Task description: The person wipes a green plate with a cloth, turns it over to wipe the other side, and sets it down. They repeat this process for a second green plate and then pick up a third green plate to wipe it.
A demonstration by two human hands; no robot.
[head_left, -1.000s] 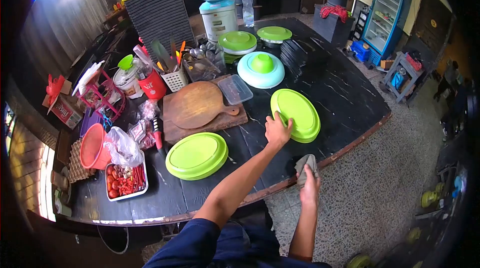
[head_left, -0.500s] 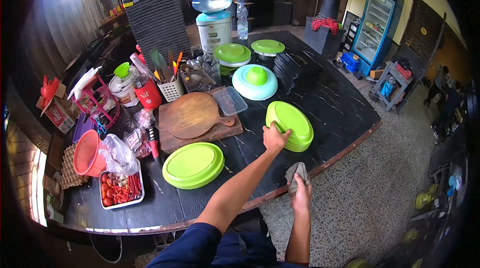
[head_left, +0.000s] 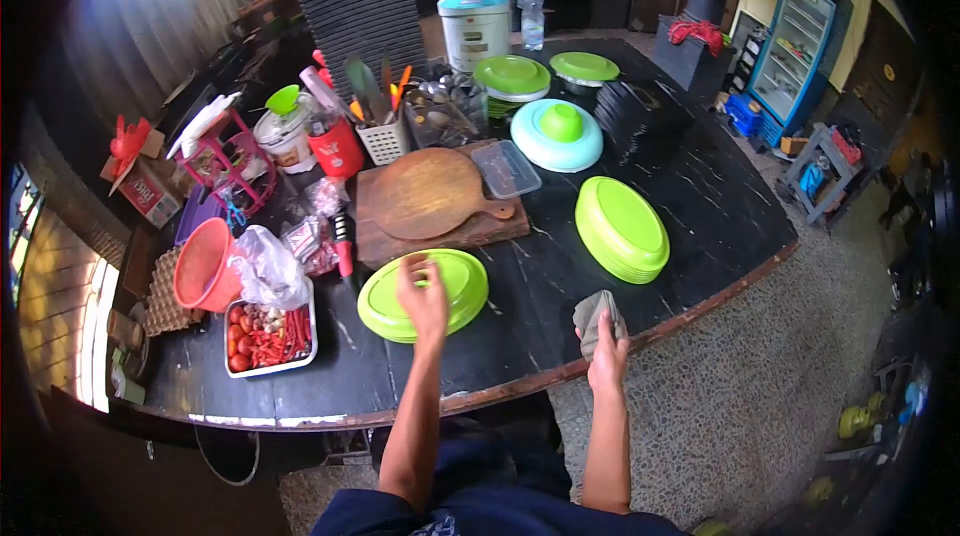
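My left hand [head_left: 424,298] hovers over the left stack of green oval plates [head_left: 465,286], its fingers loosely curled and apart, with nothing in them. In my right hand [head_left: 608,361] a folded grey cloth [head_left: 592,313] is gripped, thumb on top, near the front edge of the black table [head_left: 530,321]. Just beyond the cloth stands a second stack of green oval plates [head_left: 625,226], untouched by either hand.
Behind the left stack lie a round wooden board [head_left: 425,194] and a clear plastic lid [head_left: 506,170]. A tray of tomatoes and chillies [head_left: 268,336] is at left. Light-blue plates [head_left: 535,141] carry a green bowl [head_left: 563,122]. A red-handled knife [head_left: 343,246] lies beside the board.
My left hand has left the right plate stack and swung left over the other stack. My right hand keeps the cloth near the table edge. The view has shifted.
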